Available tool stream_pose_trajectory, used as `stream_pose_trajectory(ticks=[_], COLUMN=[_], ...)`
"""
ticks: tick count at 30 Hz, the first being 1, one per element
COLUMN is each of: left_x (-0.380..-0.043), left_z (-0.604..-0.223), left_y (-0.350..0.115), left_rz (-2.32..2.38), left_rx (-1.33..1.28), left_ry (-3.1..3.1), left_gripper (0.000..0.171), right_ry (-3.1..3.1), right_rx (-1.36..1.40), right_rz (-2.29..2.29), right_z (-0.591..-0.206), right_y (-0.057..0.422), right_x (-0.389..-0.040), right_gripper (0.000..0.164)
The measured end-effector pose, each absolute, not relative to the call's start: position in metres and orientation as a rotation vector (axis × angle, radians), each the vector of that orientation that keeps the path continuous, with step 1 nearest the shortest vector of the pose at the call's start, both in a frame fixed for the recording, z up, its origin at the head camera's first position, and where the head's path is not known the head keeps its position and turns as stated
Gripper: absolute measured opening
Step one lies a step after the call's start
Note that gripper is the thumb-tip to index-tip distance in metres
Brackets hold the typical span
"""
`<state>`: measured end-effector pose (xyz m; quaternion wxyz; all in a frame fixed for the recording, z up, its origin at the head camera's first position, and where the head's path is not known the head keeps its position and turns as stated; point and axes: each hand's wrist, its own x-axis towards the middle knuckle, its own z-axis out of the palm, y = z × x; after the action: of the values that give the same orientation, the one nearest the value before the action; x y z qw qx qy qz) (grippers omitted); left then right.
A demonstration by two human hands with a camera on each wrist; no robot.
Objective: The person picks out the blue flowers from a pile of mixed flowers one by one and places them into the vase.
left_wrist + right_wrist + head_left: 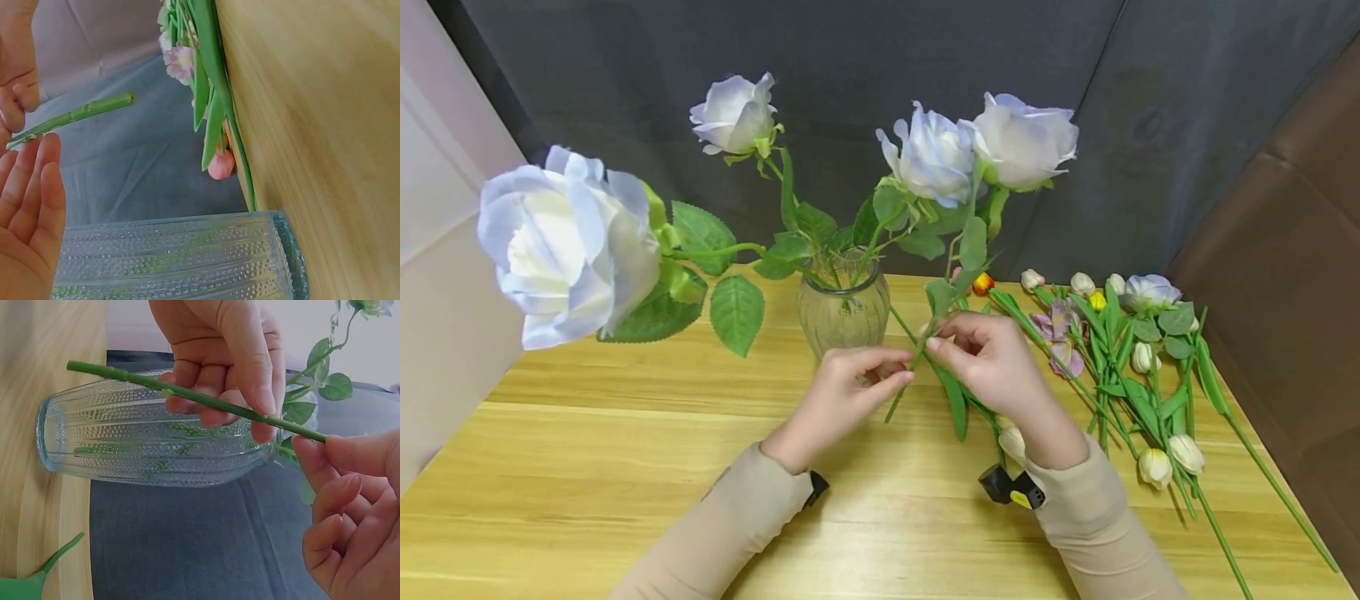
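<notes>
My right hand (996, 362) pinches a green stem (206, 399) between thumb and index finger. Lower down, the thumb and fingertips of my left hand (850, 392) hold the same stem. It slants upward past grey-green leaves (973, 242), apparently to the pale blue-white rose (1026, 142) at right; overlapping leaves partly hide the join. Just behind the hands stands a ribbed glass vase (842, 321) with rose stems in it. In the left wrist view, the cut stem end (115, 101) points free of the fingers.
Roses spread from the vase: a large one (568, 250) leans left, another (735, 117) rises behind. Loose tulips (1155, 468), a purple flower (1060, 329) and another rose (1150, 293) lie at right on the wooden table (625, 467). A dark grey curtain (850, 50) hangs behind.
</notes>
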<state>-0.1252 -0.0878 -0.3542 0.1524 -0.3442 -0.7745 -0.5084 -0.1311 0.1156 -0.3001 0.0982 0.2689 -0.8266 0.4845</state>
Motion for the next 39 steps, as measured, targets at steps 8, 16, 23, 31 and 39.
stream_pose_trajectory(ticks=[8, 16, 23, 31, 39], left_x=[-0.125, -0.126, -0.127, -0.129, -0.127], left_z=[-0.353, -0.352, -0.351, -0.35, -0.347], left_y=[-0.088, -0.09, -0.092, -0.095, -0.097], left_rz=[-1.411, -1.356, -1.331, -1.336, -1.331], left_rx=[-1.018, -1.025, -1.023, -1.027, -1.032], left_ry=[-2.204, -2.186, -2.167, -2.085, -2.041], left_gripper=[0.02, 0.016, 0.016, 0.02, 0.019], right_ry=[-2.482, -2.501, -2.509, -2.537, -2.607], right_rx=[0.809, 0.808, 0.786, 0.734, 0.617], right_rz=[1.404, 1.373, 1.366, 1.388, 1.405], right_z=[-0.299, -0.301, -0.302, -0.308, -0.321], right_y=[0.112, 0.109, 0.109, 0.112, 0.109], right_x=[-0.129, -0.13, -0.132, -0.142, -0.152], right_gripper=[0.007, 0.007, 0.006, 0.019, 0.035])
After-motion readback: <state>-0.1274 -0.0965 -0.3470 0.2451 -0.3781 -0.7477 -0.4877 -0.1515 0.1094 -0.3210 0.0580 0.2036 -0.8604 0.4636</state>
